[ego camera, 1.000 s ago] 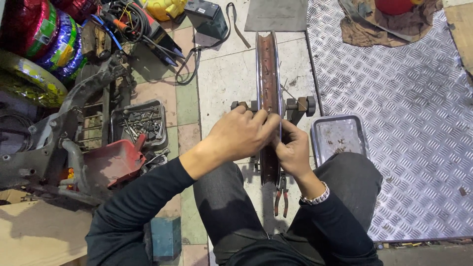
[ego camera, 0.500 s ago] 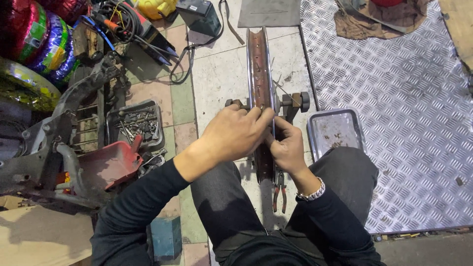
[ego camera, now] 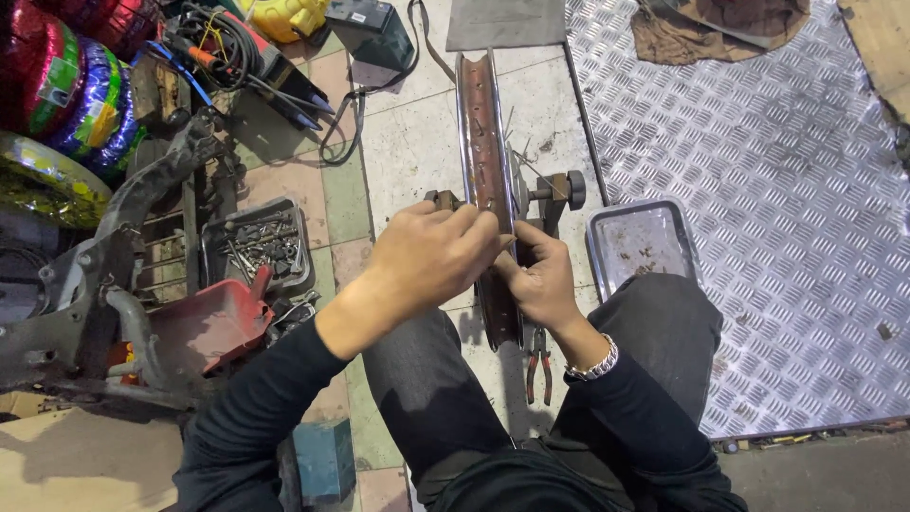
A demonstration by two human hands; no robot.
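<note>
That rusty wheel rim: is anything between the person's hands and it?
Nothing visible. The left hand and right hand both rest directly on the rusty wheel rim, one on each side.

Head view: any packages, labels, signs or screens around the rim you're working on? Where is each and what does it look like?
Foil-wrapped rolls: far left, stacked rings in shiny red, green and purple wrap.
Yellow-green wrapped ring: left edge, below those rolls, glossy.
Yellow container: top, left of centre, plastic, partly cut off.
No signs or screens visible.
</note>
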